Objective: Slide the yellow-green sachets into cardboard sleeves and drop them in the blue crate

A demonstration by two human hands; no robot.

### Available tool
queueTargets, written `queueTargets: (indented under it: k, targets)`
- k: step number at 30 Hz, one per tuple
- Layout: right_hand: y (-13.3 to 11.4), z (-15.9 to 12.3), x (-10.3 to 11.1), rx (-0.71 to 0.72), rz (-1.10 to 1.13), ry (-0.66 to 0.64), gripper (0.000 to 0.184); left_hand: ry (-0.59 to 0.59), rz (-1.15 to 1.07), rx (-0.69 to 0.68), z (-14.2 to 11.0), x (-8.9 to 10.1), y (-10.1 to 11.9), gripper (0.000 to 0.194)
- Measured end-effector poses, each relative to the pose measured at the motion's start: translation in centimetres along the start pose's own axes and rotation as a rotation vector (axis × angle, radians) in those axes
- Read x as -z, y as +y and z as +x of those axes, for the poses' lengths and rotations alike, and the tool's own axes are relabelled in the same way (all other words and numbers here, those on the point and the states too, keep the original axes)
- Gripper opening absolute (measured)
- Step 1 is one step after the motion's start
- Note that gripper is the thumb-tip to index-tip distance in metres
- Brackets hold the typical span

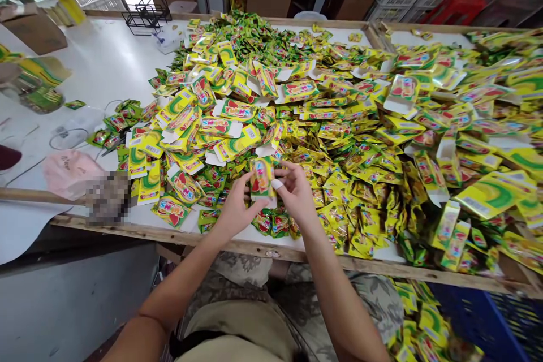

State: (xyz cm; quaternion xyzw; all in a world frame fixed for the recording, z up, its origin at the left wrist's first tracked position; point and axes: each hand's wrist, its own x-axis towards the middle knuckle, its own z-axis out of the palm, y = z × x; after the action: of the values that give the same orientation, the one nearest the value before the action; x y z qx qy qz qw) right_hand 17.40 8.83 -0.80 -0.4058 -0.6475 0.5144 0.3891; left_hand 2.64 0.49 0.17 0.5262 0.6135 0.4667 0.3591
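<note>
Between my two hands, just above the near edge of the table, is a small yellow candy box (262,178) with red fruit and lettering on its front. My left hand (237,206) grips it from the left, thumb across the lower front. My right hand (296,189) holds its right side, the thumb near the box's edge and the fingers curled behind. Around them lie many yellow boxes (229,127), some with white flaps open. Small green wrapped packets (210,181) are at the left, and yellow packets (339,209) are heaped at the right.
A wooden rim (254,246) borders the table's near side. At the left are a pink plastic bag (72,172), a clear jar (40,93) and a cardboard box (36,28). A black wire rack (148,11) stands at the back. Below right is a blue crate (479,317) with boxes.
</note>
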Motion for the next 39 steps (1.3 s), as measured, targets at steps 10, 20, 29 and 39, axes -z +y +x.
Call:
queueTargets:
  k: [10,20,29,39]
  targets:
    - [-0.5,3.7,0.7,0.169,-0.841,0.106,0.040,0.430,-0.060,-0.021,1.2,4.0,-1.0,0.042]
    - [-1.0,6.3,1.3,0.162,-1.015,-0.033,0.053,0.665,0.442,-0.241,-0.4,6.4,-1.0,0.040]
    - [-0.2,6.4,1.2,0.201,-0.975,-0.047,0.061,0.307,0.314,-0.392,-2.3,2.0,2.3,0.017]
    - [-2.9,2.6,5.0,0.039,-0.061,0.144,0.040,0.088,0.008,-0.080,-2.9,0.5,0.9,0.022]
